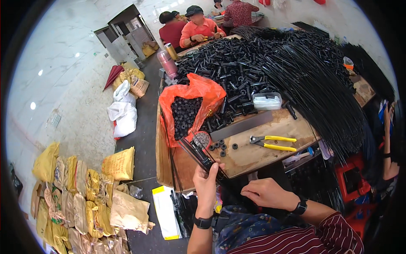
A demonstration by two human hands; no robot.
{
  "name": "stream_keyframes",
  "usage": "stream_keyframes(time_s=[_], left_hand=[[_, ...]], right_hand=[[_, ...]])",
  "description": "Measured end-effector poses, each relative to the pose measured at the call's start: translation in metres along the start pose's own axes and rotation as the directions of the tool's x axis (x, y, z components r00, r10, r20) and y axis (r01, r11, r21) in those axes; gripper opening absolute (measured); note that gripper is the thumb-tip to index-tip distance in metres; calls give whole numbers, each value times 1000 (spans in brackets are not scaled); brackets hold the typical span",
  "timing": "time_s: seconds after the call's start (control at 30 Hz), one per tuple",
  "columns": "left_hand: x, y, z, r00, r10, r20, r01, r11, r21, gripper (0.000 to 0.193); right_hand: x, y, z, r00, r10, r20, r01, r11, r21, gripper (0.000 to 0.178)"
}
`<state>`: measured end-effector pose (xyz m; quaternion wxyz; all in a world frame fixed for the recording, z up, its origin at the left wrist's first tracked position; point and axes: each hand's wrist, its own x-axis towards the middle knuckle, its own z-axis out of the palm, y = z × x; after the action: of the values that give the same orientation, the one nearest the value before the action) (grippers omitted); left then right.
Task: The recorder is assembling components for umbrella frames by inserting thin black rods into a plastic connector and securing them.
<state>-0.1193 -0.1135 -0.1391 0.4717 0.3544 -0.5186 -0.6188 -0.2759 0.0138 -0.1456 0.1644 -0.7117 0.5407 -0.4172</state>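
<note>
My left hand is closed around a slim black umbrella frame, its thin rods slanting up and left over the table's front edge. To the right, my right hand is held near my lap with thumb and fingers pinched together; what they hold, if anything, I cannot make out. Beyond the left hand lie several small black rings and a small red bowl of tiny metal parts. Yellow-handled pliers rest on the wooden table, apart from both hands.
An orange plastic bag holds many black caps. Behind a grey metal bar stands a clear plastic box. Black tubes and long thin rods are heaped farther back. Coworkers sit opposite; sacks line the left floor.
</note>
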Motion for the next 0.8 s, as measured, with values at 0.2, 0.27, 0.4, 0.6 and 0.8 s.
stream_keyframes(time_s=[0.2, 0.27, 0.4, 0.6, 0.8], left_hand=[[-3, 0, -6, 993, -8, 117, 27, 987, -158, 19], [-7, 0, -7, 988, -3, 157, 35, 978, -204, 19], [-14, 3, 0, 999, 41, 29, -35, 980, -198, 22], [-23, 1, -14, 970, 173, -169, -169, 985, 43, 26], [-43, 41, -37, 824, 247, -510, -272, 962, 26, 34]], right_hand=[[-10, 7, -6, 999, 49, 17, -49, 999, -10, 12], [-12, 11, -9, 998, 63, 25, -62, 997, -49, 13], [-24, 17, -3, 991, 119, 63, -115, 992, -56, 14], [-68, 20, 48, 937, 161, 311, -207, 971, 120, 20], [-105, 38, 90, 625, 123, 771, -452, 862, 229, 41]])
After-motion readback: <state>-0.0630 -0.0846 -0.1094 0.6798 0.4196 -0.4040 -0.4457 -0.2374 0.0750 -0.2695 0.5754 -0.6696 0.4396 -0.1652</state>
